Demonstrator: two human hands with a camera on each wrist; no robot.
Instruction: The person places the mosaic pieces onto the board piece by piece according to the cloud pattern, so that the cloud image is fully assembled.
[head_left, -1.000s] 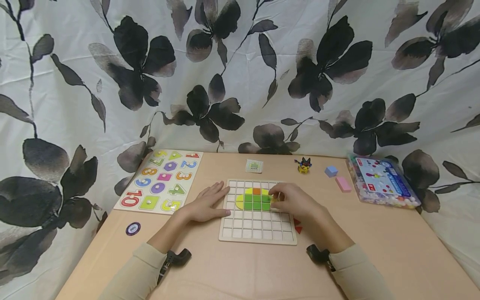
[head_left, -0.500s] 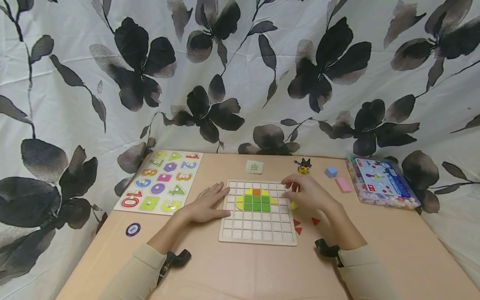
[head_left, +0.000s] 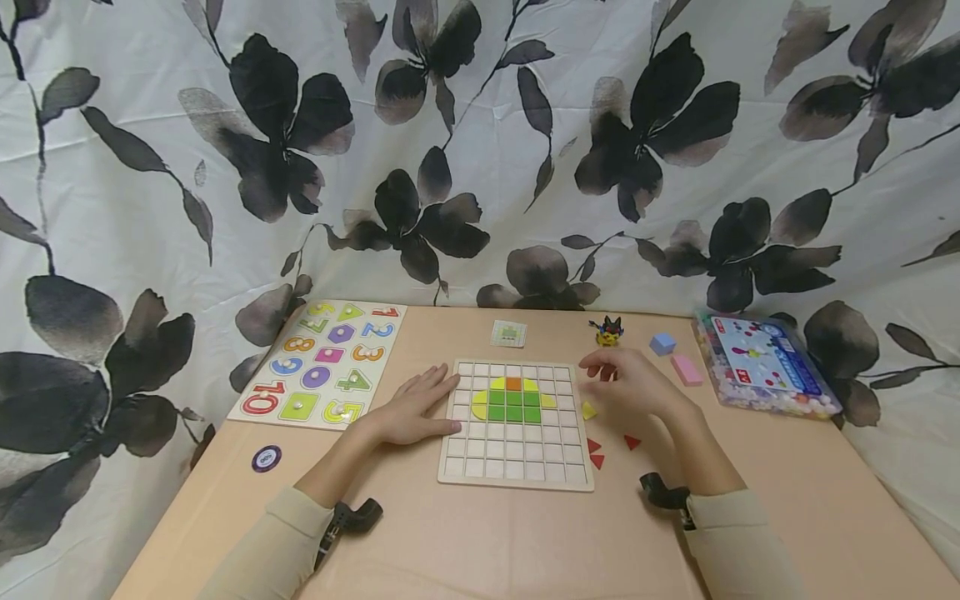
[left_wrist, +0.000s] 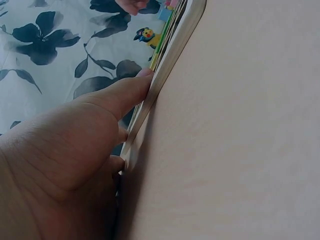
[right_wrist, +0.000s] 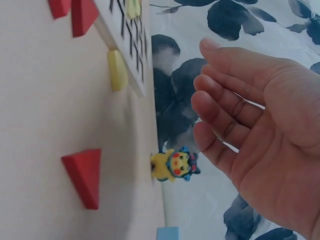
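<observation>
My left grip lies fingers-out, touching the grid board at its left edge. And the right grip, loosely curved, holding nothing, hovers off the board's upper right! Yellow piece just beside the board's right edge, red triangles lower down that side, green squares on the grid. Best technique, I'd say: brace the board, pinch a piece by its sides, lower it flat, nudge no neighbours.

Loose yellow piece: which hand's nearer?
Right. The right hand hovers close by the loose yellow piece; the left hand is across the board from it, touching the board's left edge.
</observation>
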